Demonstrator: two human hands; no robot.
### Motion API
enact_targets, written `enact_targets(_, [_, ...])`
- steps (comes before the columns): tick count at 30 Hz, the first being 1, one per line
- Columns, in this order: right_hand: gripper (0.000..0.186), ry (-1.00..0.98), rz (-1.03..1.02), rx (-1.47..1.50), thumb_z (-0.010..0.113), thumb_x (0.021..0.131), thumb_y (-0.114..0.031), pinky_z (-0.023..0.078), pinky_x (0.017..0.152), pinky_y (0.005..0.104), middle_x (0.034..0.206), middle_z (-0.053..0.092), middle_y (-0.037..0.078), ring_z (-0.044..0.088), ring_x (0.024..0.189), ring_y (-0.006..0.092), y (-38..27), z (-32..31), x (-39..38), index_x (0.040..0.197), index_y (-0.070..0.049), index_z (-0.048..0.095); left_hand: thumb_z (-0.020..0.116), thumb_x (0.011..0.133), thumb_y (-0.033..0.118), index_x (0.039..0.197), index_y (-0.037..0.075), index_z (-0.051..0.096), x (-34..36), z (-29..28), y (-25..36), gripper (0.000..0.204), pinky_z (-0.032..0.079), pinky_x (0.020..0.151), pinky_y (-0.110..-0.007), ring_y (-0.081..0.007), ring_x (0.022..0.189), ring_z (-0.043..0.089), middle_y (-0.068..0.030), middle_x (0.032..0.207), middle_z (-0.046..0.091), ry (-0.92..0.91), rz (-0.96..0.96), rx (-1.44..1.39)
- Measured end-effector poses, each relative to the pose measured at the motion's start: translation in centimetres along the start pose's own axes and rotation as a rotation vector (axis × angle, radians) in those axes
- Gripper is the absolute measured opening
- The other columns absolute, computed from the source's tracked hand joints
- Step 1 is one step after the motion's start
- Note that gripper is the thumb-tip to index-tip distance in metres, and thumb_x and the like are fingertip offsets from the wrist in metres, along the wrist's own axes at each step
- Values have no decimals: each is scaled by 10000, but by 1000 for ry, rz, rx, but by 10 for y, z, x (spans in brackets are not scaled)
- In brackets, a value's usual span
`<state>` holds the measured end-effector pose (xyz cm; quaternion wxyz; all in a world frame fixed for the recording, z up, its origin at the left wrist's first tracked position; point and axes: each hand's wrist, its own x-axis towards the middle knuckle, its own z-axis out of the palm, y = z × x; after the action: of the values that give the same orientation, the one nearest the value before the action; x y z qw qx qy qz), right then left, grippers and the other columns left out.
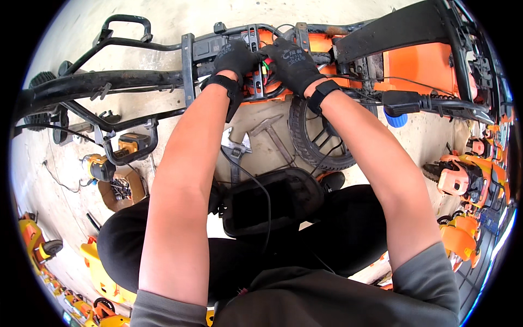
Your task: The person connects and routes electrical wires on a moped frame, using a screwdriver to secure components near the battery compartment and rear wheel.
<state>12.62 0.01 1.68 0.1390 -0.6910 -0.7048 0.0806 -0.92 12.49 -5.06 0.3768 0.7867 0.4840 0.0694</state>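
Note:
Both my hands wear black work gloves and meet over the middle of a black tubular scooter frame point(131, 82) with orange body panels point(419, 68). My left hand point(234, 58) is closed with curled fingers beside a slotted metal bracket; what it grips is hidden. Opposite it, my right hand point(294, 62) pinches at a small bundle of red, green and yellow wires point(266, 70). Its fingertips partly cover them. Beside the left hand sits a dark box-shaped part point(210, 48) within the frame.
Below the frame lie an adjustable wrench point(235, 155), a hammer point(275, 139) and a tyred wheel point(316, 144). A black open case point(272, 201) is between my legs. At left are a yellow power tool point(99, 167) and a cardboard box of screws point(121, 191). Orange scooters point(471, 182) stand at right.

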Motion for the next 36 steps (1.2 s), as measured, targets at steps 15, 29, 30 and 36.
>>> enact_targets(15, [284, -40, 145, 209, 701, 870, -148, 481, 926, 439, 1132, 627, 186, 607, 1080, 383, 7, -5, 4, 1121, -36, 627, 864, 771, 219, 981, 8, 577, -20, -12, -6, 414, 517, 691, -363, -192, 749, 598, -93, 817, 618, -124, 171, -70])
enact_targets(29, [230, -125, 228, 50, 698, 870, -196, 490, 878, 475, 1044, 633, 187, 611, 1027, 389, 7, -18, -16, 1037, -56, 625, 891, 725, 416, 954, -18, 590, -9, -33, -10, 575, 490, 652, -333, -152, 755, 562, -80, 822, 619, -382, 245, -208])
enact_targets(30, [224, -141, 248, 67, 701, 879, -209, 483, 870, 469, 1015, 620, 181, 601, 1018, 383, 10, -16, -18, 1020, -58, 616, 898, 713, 465, 922, -2, 573, -8, -33, -10, 606, 476, 635, -324, -155, 734, 547, -58, 803, 596, -403, 251, -226])
enact_targets(36, [297, -261, 264, 43, 584, 971, -306, 515, 852, 468, 1079, 669, 184, 662, 1009, 378, 7, -26, -20, 1213, -134, 595, 907, 688, 486, 869, -6, 603, -16, -19, -7, 606, 510, 651, -366, -210, 754, 625, -122, 817, 649, -266, 152, -223])
